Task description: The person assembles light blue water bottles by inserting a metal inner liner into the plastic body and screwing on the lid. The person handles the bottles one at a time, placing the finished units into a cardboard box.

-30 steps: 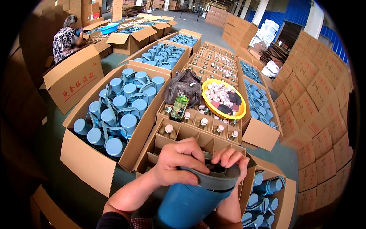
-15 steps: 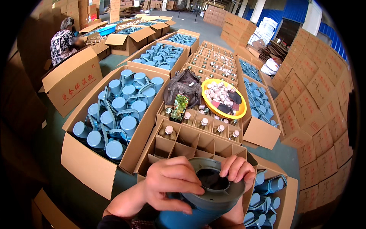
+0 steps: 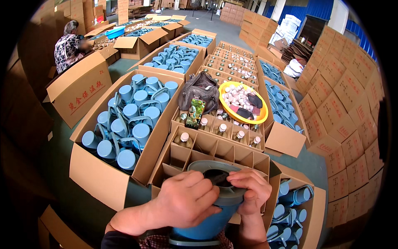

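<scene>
A blue flask casing [image 3: 205, 226] stands slightly tilted in front of me. Its grey ring [image 3: 229, 196] faces up around a dark round opening [image 3: 216, 177]. My left hand [image 3: 186, 197] is closed on the near left side of the ring, its fingers curled and knuckles up. On the right, my right hand [image 3: 251, 189] grips the ring, fingertips at the edge of the opening and thumb lower down. Just beyond lies a divided cardboard box [image 3: 222, 150], with one capped glass bottle [image 3: 183, 140] in its far left cell.
Left stands an open carton [image 3: 99, 182] full of blue flasks [image 3: 141, 133]; another carton [image 3: 317, 211] sits lower right. Ahead are a phone [image 3: 195, 113], a dark bag [image 3: 200, 92] and a yellow basin [image 3: 263, 116] of small caps. Stacked boxes [image 3: 331, 137] line the right. A person [image 3: 68, 47] works far left.
My left hand has turned and curled more tightly, its knuckles now upward. The casing has shifted a little left and away from me, and my right hand's fingers have moved with the ring.
</scene>
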{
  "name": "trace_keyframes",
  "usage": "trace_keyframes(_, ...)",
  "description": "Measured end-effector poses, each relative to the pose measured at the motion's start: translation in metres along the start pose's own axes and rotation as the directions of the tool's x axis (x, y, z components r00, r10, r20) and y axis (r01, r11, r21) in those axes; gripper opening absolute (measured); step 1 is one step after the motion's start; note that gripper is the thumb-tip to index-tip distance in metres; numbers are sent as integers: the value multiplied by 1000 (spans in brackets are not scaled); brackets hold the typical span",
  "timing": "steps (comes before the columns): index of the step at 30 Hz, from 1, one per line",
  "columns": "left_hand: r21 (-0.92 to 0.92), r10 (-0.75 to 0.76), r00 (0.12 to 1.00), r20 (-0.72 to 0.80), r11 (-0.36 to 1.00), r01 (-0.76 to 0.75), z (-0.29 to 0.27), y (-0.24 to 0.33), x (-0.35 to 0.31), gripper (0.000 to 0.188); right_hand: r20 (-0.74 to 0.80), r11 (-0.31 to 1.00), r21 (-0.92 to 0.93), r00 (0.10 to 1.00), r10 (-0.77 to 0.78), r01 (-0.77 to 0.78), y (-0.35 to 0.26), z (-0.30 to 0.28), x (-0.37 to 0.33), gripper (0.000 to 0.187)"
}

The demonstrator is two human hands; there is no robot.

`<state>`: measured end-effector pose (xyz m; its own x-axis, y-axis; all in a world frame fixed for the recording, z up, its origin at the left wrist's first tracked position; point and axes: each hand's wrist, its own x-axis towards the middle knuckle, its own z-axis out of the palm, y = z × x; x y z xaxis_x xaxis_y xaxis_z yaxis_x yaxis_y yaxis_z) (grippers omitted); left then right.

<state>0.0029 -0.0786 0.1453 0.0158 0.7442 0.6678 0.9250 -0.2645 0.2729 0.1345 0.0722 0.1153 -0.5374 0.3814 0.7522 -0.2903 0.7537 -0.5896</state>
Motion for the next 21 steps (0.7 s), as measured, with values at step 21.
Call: trace_keyframes(21, 160, -116, 993, -8, 980, 115, 14, 6, 8, 33, 85, 888, 452, 995, 54, -87, 43, 34, 3, 64)
